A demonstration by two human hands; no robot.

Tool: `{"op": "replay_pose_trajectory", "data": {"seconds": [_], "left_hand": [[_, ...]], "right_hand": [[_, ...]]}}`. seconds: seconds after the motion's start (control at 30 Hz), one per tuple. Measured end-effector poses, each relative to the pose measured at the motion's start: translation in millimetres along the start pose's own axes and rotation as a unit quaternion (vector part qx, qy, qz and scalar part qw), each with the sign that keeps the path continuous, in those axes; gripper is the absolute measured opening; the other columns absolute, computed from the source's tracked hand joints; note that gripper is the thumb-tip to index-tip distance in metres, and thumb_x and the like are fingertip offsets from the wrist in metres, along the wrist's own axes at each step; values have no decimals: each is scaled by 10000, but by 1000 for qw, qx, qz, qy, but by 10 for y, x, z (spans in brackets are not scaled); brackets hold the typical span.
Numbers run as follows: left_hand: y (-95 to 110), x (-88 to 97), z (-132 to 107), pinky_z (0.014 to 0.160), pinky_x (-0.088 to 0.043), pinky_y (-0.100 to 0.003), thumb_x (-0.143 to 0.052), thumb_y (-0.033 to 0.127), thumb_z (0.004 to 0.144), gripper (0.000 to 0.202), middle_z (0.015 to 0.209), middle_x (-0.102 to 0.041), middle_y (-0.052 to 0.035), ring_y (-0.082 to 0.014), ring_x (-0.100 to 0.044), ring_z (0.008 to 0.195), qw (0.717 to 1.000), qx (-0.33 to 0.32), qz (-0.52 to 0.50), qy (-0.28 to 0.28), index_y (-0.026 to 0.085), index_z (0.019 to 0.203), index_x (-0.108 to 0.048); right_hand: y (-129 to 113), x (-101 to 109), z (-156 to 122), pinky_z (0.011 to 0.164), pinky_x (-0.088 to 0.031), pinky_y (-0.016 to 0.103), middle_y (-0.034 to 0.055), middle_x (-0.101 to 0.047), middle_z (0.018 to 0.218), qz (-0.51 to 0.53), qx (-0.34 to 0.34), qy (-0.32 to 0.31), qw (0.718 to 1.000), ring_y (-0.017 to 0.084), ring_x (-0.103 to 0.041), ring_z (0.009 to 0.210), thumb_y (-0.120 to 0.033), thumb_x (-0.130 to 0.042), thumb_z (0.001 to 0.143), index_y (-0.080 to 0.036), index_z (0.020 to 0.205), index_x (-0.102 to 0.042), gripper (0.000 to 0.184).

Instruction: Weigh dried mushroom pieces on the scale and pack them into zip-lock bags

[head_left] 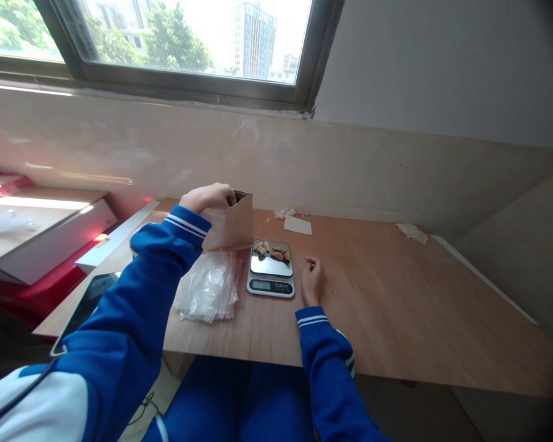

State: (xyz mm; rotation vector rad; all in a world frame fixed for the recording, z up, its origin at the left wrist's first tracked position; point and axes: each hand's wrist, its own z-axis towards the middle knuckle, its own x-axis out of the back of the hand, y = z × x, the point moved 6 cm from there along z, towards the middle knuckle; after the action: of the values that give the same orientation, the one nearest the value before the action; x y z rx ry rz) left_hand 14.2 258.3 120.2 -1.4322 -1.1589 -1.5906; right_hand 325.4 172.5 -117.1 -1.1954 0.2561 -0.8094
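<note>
My left hand (211, 197) is at the mouth of a brown paper bag (230, 226) standing upright at the back of the table; its fingertips are hidden inside. Just in front and to the right of the bag lies a digital kitchen scale (271, 286) with a shiny plate. Several brown and cream pieces (280, 253), perhaps something dried, rest on that plate; their kind is too small to tell. My right hand (312, 281) lies on the table right of the scale, fingers curled in and nothing seen in them. Clear zip bags (209, 287) are piled left of the scale.
A white card (298, 225) and pale scraps (284, 213) lie near the wall, with more scraps (412, 232) at the far right. A phone or tablet (85, 307) sits under my left arm at the table's left edge. Another table (37, 245) stands farther left.
</note>
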Motion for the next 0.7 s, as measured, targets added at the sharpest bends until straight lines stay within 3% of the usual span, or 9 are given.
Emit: {"op": "replay_pose_trajectory", "data": {"seconds": [0.13,0.37,0.5,0.7], "left_hand": [[61,39,-64,749,-460,-245,-547,321,687,369,1035,-721,-20,-190,-639,868,1000,-22,0,-15,263,1008,-720],[-26,3,-20,733,-458,-253,-584,389,641,420,1052,-720,-31,-215,-637,890,999,13,-7,-32,264,1015,-726],[-52,-30,12,691,-462,-251,-605,352,616,426,963,-735,-26,-223,-648,861,998,-4,-52,-34,232,1005,-735],[-58,-126,-46,704,-489,-253,-644,286,613,415,976,-741,-10,-214,-654,833,987,-3,-77,-141,227,1014,-731]], "right_hand": [[3,-2,0,840,-419,336,80,-566,938,-1,1,-3,1000,212,-528,895,-214,-413,780,-192,851,-556,162],[14,-8,4,837,-424,343,84,-564,952,-1,0,-5,1000,214,-532,891,-228,-410,785,-193,852,-555,164],[20,-12,9,835,-420,348,81,-560,940,-2,1,-5,1000,216,-527,885,-220,-409,779,-197,840,-553,157],[19,-15,7,834,-417,336,78,-566,934,2,0,-7,1000,214,-529,890,-223,-419,780,-198,836,-553,147]]}}
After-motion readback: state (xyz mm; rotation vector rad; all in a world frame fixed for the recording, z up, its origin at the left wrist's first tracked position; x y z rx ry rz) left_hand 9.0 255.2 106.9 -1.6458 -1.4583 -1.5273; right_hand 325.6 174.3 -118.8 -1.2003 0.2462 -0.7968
